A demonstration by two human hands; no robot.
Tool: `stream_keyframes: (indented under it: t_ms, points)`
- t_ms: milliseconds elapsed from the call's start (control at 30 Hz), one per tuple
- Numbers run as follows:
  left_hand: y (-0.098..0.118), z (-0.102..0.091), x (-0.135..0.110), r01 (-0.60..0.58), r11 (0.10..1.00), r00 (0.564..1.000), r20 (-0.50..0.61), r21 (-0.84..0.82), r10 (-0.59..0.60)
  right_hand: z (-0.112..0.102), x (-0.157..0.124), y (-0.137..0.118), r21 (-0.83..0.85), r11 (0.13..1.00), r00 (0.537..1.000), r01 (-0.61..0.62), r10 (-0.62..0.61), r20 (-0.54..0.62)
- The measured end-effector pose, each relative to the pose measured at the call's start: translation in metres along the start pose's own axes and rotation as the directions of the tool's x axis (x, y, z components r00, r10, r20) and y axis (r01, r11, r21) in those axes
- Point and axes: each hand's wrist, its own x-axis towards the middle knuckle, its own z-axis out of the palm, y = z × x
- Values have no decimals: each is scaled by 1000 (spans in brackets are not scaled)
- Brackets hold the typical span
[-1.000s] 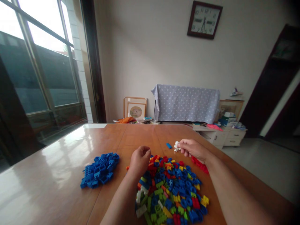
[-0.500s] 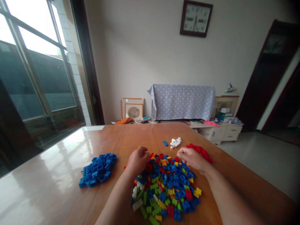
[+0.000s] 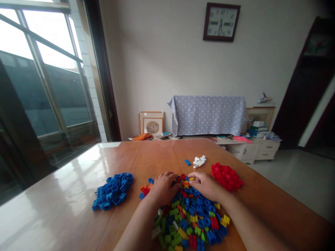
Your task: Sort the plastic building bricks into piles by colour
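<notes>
A mixed heap of small coloured bricks (image 3: 192,218) lies on the wooden table (image 3: 65,195) in front of me. My left hand (image 3: 163,188) rests on the heap's far left edge, fingers curled down into the bricks. My right hand (image 3: 206,186) lies on the heap's far side, fingers bent and touching bricks. Whether either hand holds a brick is hidden by the fingers. Sorted piles lie around: blue bricks (image 3: 113,190) to the left, red bricks (image 3: 226,176) to the right, a small white pile (image 3: 199,161) further back, and one loose blue brick (image 3: 187,162).
A few orange, red and blue bricks (image 3: 145,190) lie loose left of the heap. Beyond the table stand a cloth-covered cabinet (image 3: 206,115), a picture frame (image 3: 151,122) and low drawers (image 3: 251,148). A large window (image 3: 39,87) is on the left.
My right hand came back from the white pile to the mixed heap. My left hand lowered onto the heap's far edge. The camera view shifted slightly.
</notes>
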Motion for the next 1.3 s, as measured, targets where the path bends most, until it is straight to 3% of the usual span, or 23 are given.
stream_keyframes:
  t_ms: [167,300,433,800,1067,1300]
  points:
    - [0,2,-1,-109,993,993,45,38,107,-1,-2,-13,-150,980,992,128,-128,12]
    - [-2,2,0,-147,989,988,59,19,146,2,-2,-10,-158,982,995,100,-95,39]
    - [-1,0,1,-123,992,990,69,-20,125,3,-2,-3,-96,994,997,56,-52,48]
    - [-8,-3,2,-101,988,993,57,-114,108,-4,-3,-2,-9,996,995,86,-85,47]
    - [-10,-7,3,-116,978,990,64,-170,129,-3,1,9,7,1000,1000,6,-6,0]
    - [-17,-13,3,14,971,995,100,-238,10,0,-2,7,-77,997,1000,13,-11,29]
